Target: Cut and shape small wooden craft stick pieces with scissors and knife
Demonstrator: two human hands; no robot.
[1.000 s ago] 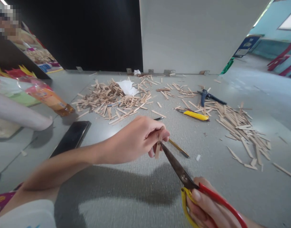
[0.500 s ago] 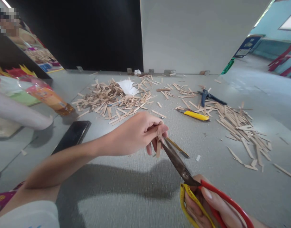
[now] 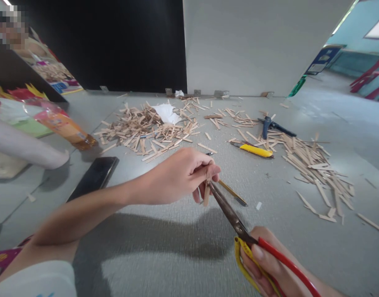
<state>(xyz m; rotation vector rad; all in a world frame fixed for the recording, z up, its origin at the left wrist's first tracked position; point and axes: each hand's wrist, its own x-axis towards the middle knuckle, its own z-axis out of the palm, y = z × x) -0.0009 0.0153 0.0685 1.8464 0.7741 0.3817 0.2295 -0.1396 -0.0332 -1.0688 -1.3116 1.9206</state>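
My left hand [image 3: 180, 175] pinches a short wooden stick [image 3: 206, 194] that hangs down from my fingertips, above the grey table [image 3: 164, 247]. My right hand [image 3: 269, 270], at the bottom right, grips scissors [image 3: 235, 222] with one red and one yellow handle loop. The dark blades reach up and left, and their tips meet the stick just under my left fingers. The blades look nearly closed on the stick.
Piles of cut wooden sticks [image 3: 146, 130] lie at the back left and at the right [image 3: 313, 163]. A yellow utility knife [image 3: 255, 151], blue-black pliers [image 3: 271, 126], a pencil [image 3: 232, 193], a black phone [image 3: 93, 177] and a white paper [image 3: 166, 113] lie about. Another person's sleeve [image 3: 25, 148] rests at the left.
The scissor blades opened a little half a second ago and have closed again on the stick. My right hand shifted slightly; my left hand has barely moved.
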